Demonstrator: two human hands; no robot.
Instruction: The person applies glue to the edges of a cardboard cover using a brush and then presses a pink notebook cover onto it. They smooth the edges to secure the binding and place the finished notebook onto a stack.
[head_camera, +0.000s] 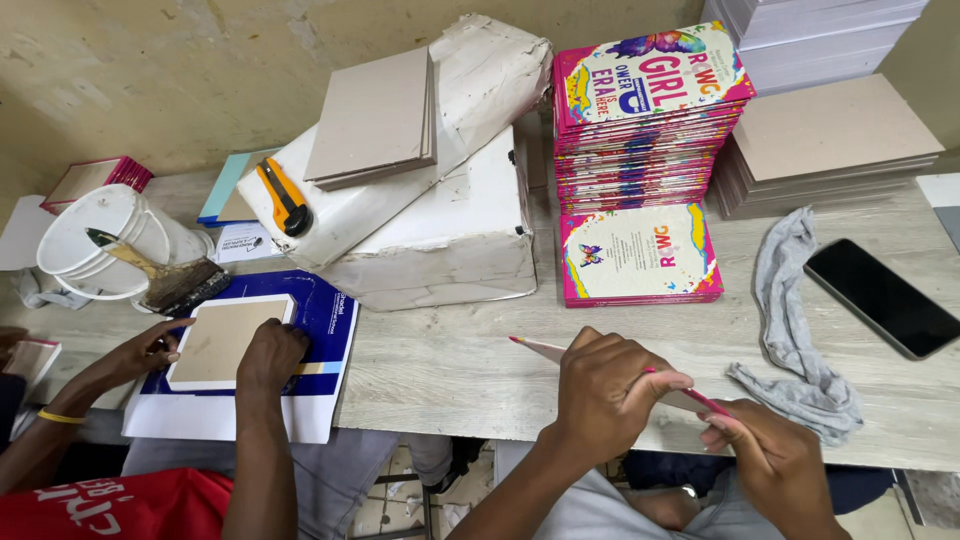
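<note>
My left hand (610, 395) and my right hand (775, 460) together hold a thin pink-edged book cover (545, 349) seen almost edge-on above the front of the wooden table (470, 360). My left hand grips its middle from above. My right hand pinches its near end. Behind them lies a low pile of pink covers with a butterfly print (638, 255). A tall stack of the same colourful covers (645, 110) rises behind that pile.
A co-worker's two hands (270, 350) press a grey board onto a blue sheet (325, 320) at left. A white bucket with a glue brush (100, 245), white wrapped bundles (450, 230) with an orange cutter (283, 198), grey boards (830, 135), a grey rag (795, 300) and a black phone (880, 297) lie around.
</note>
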